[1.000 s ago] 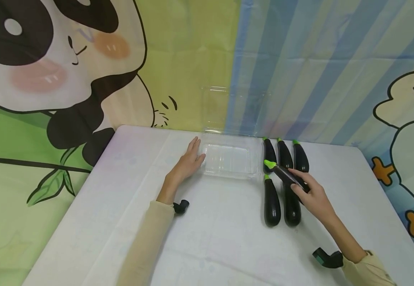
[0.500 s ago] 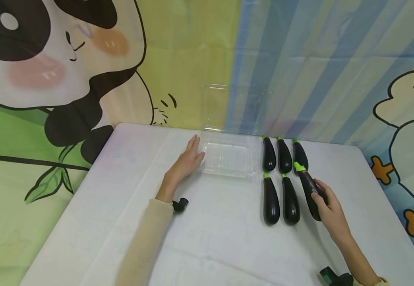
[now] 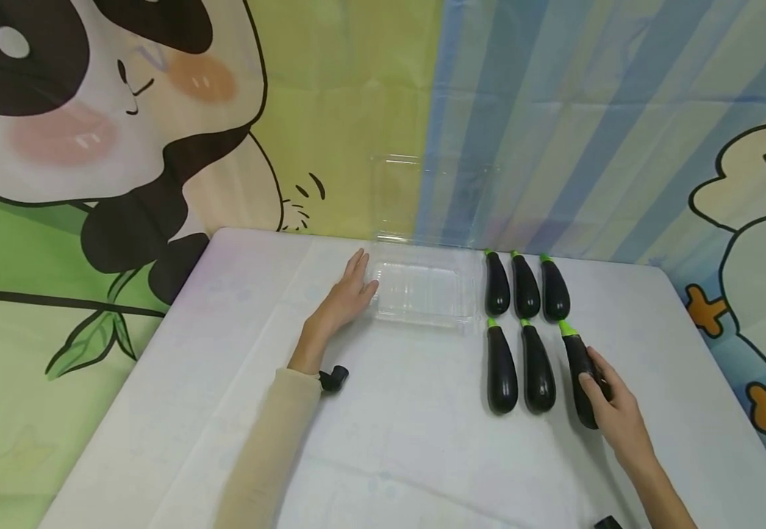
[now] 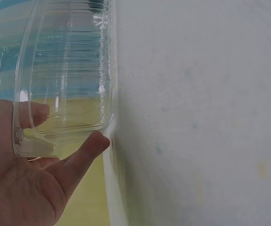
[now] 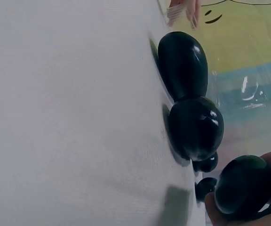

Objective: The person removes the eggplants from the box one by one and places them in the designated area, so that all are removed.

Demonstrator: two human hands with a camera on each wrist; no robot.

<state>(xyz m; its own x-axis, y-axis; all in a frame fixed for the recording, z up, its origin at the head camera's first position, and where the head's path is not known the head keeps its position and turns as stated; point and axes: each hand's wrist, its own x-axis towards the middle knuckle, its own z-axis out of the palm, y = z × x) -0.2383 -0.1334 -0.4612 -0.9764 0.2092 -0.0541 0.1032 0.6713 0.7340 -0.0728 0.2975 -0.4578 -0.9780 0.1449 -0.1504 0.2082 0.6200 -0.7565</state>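
Note:
My right hand (image 3: 621,411) grips a dark eggplant (image 3: 581,375) with a green stem end, its tip pointing away from me. In the right wrist view this held eggplant (image 5: 246,186) appears raised off the table. Several other eggplants lie to its left and beyond it: one (image 3: 538,367) right beside it, one (image 3: 502,371) further left, and a back row with its right-hand eggplant (image 3: 555,290) straight ahead. My left hand (image 3: 341,301) rests against the left side of a clear plastic clamshell box (image 3: 426,323), fingers straight. In the left wrist view the thumb (image 4: 88,150) touches the box's corner.
The box's transparent lid (image 3: 436,198) stands up against the printed backdrop (image 3: 356,110). A white cloth covers the table (image 3: 409,441), which ends at the backdrop behind the back row. A black wrist camera (image 3: 334,379) sits on the left wrist.
My right hand has carried its eggplant rightward and toward me, from over the other eggplants to the right end of the front row. The left hand has stayed at the box.

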